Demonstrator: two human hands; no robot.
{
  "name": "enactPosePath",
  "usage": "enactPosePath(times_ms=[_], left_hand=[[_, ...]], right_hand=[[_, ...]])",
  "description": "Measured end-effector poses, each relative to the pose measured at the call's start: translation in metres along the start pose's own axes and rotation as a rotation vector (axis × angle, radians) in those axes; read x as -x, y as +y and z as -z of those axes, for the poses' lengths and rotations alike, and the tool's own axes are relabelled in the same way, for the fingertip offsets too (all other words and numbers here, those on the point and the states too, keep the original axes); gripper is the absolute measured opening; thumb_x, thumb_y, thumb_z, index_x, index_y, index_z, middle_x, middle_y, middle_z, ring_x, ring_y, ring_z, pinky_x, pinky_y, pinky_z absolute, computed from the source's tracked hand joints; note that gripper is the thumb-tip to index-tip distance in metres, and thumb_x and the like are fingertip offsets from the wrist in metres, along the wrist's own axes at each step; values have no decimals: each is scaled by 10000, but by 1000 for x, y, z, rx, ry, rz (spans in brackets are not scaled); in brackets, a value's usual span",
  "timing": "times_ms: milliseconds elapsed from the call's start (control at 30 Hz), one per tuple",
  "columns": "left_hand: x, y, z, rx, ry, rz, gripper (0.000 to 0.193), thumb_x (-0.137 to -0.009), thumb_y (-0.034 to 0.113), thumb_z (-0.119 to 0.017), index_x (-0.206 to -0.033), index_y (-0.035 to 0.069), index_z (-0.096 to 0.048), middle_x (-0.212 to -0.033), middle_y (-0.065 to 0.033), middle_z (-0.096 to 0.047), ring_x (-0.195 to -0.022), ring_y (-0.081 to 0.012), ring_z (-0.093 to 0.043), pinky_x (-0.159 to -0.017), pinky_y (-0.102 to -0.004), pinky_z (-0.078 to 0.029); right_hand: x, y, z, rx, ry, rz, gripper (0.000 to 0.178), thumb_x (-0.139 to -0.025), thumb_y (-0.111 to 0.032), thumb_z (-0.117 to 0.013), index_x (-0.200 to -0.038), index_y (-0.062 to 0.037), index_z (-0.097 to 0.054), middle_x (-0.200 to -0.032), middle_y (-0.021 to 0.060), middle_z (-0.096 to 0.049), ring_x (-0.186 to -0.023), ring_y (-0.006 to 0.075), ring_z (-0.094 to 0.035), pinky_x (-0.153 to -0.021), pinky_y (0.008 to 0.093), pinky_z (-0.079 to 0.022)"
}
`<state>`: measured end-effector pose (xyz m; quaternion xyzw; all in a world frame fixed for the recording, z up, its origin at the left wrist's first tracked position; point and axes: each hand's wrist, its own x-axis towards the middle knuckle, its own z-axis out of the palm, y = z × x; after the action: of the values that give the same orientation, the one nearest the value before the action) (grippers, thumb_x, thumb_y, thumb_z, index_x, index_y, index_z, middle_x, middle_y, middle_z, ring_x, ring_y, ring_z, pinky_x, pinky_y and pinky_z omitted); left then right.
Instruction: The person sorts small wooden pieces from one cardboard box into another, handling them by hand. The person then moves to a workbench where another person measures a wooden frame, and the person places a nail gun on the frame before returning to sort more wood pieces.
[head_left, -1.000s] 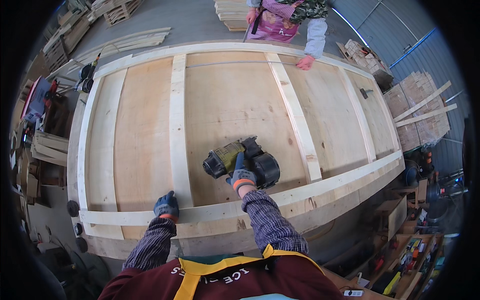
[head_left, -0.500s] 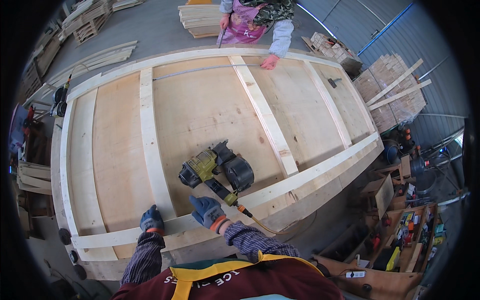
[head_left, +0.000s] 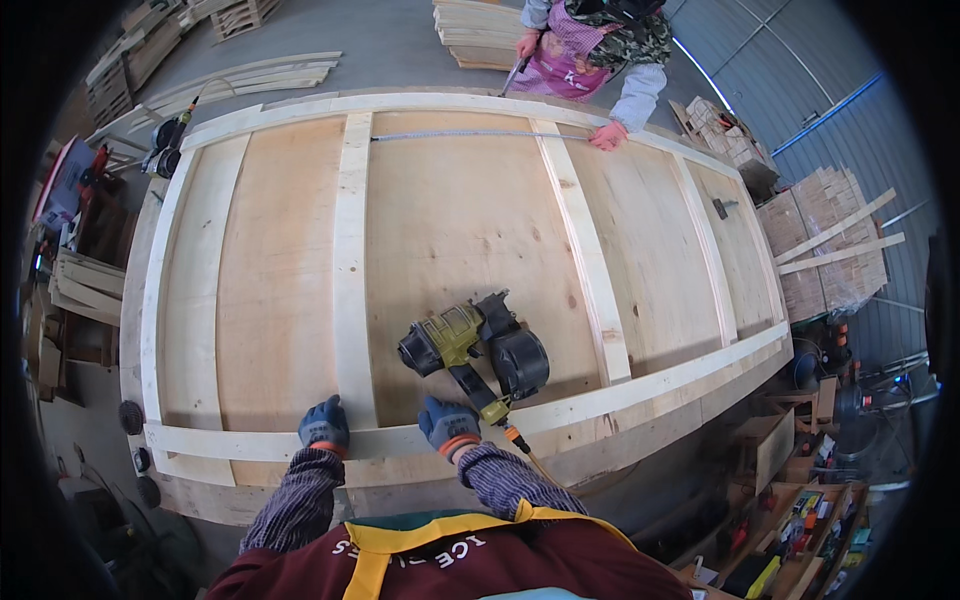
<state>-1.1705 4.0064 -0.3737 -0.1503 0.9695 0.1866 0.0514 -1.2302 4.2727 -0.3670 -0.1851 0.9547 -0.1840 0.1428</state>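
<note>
A large wooden frame of pale strips lies over plywood sheets (head_left: 460, 220) on the work table. My left hand (head_left: 325, 425), in a blue-grey glove with an orange cuff, has its fingers hooked over the near rail (head_left: 570, 408), just left of where a cross slat (head_left: 353, 270) meets it. On the other side of that slat, my right hand (head_left: 448, 425), gloved alike, curls over the same rail. A green and black coil nail gun (head_left: 455, 338) lies on the plywood beside my right hand, its hose (head_left: 518, 440) passing over the rail.
Across the table a person (head_left: 590, 50) holds a tape measure (head_left: 470, 133) along the far side, with one pink-gloved hand on it. A hammer (head_left: 722, 208) lies at the right. Another nail gun (head_left: 165, 145) hangs at the far left corner. A tool box (head_left: 800, 540) stands lower right.
My right hand has come down from beside the nail gun onto the near rail. My left hand has shifted closer to the cross slat. The whole view has swung left.
</note>
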Motion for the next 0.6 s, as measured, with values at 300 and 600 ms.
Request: enactPosePath(times_ms=[300,600], left_hand=[[-1,0,0,-12,-21,8,300,-914,264,-488,-1159,145,-614,-1064,-132,-673,-997,-345,-616,-873,-468,-480],[-6,-5,-6,-16,-66,-7,324,-940,271,-469,-1184,120,-620,-1070,-161,-668,-1009,-365,-606,-875,-459,-479]], right_hand=[[1,0,-5,-20,118,5,225,-868,-311,-542,-919,-98,-591,-886,152,-657,-809,364,-628,-708,499,-494],[1,1,-7,23,141,-1,231,-880,-322,-534,-892,-98,-591,-798,126,-653,-737,341,-624,-667,476,-483]])
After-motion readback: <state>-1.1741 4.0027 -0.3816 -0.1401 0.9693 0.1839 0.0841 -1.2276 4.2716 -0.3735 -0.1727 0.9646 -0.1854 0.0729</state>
